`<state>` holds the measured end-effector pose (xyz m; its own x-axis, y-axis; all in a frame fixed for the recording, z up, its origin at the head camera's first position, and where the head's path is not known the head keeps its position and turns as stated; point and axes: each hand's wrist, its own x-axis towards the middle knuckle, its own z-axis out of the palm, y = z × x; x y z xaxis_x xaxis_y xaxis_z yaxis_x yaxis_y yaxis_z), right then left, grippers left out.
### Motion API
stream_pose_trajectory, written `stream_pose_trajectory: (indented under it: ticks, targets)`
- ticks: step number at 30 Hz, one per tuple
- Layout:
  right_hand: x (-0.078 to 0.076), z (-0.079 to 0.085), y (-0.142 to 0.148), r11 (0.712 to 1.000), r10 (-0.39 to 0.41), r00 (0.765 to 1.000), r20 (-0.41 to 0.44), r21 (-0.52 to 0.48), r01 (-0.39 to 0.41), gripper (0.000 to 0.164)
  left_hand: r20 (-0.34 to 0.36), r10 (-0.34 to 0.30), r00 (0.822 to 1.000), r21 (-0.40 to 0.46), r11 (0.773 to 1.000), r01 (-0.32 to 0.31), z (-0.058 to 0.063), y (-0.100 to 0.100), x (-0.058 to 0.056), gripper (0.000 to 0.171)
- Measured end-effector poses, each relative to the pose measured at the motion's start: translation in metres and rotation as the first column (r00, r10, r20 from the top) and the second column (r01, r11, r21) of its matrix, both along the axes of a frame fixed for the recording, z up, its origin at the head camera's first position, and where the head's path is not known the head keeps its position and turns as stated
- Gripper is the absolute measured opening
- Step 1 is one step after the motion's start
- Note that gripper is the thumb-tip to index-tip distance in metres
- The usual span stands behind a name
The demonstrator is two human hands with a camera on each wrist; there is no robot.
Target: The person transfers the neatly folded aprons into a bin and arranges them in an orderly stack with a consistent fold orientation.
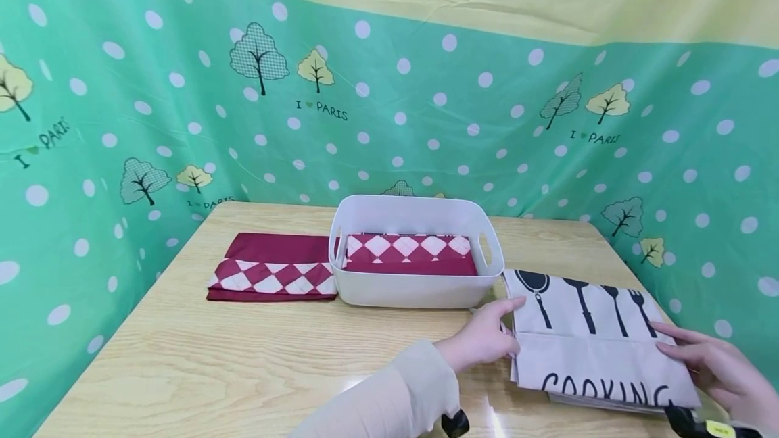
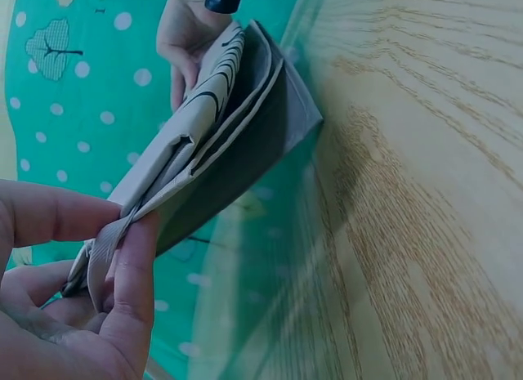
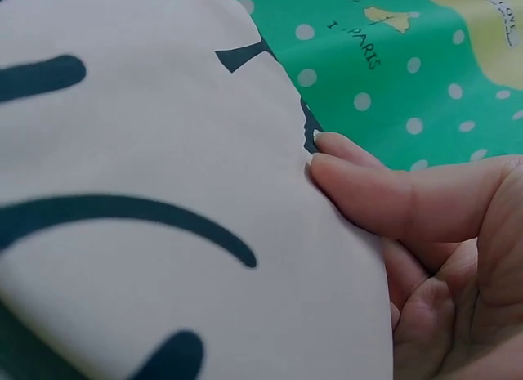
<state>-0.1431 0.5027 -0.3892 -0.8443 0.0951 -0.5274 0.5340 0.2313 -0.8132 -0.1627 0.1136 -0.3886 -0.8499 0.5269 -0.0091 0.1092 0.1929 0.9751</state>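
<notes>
A folded white cloth (image 1: 584,350) with black kitchen utensils and the word COOKING printed on it is held by both hands at the right of the table. My left hand (image 1: 483,336) pinches its left edge; in the left wrist view a narrow fabric strap (image 2: 102,257) runs between the thumb and fingers. There the folded layers gape, and the cloth tilts above the wooden surface. My right hand (image 1: 712,363) grips the opposite edge, fingertips at the border and other fingers behind it, as the right wrist view shows.
A white plastic basket (image 1: 408,293) with side handle holes stands at the back middle, holding a folded red cloth (image 1: 414,267) with white diamonds. Against its left side lies a similar red cloth (image 1: 276,249). Behind the wooden table (image 1: 243,363) hangs a green dotted curtain (image 1: 395,120).
</notes>
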Motion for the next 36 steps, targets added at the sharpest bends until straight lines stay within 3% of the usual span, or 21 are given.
stream_pose_trajectory:
  ticks: [8,16,25,36]
  targets:
    - [0.002,0.003,0.002,0.999,-0.037,0.999,0.002,-0.039,0.037,0.037,-0.034,-0.011,0.999,-0.006,1.0,0.01,0.005,-0.001,0.002,0.084]
    - [0.0,0.003,0.007,0.991,-0.075,0.997,0.014,-0.108,0.076,0.034,-0.045,-0.014,0.999,0.004,1.0,0.014,0.007,-0.002,0.003,0.084]
    - [0.004,0.013,0.002,0.978,-0.099,0.994,0.047,-0.18,0.105,0.038,-0.047,0.006,0.999,-0.009,1.0,-0.006,0.013,-0.002,0.007,0.085]
    - [0.004,0.01,0.005,0.963,-0.118,0.993,-0.011,-0.244,0.112,0.04,-0.055,0.012,0.998,0.005,1.0,-0.012,0.019,-0.006,0.008,0.085]
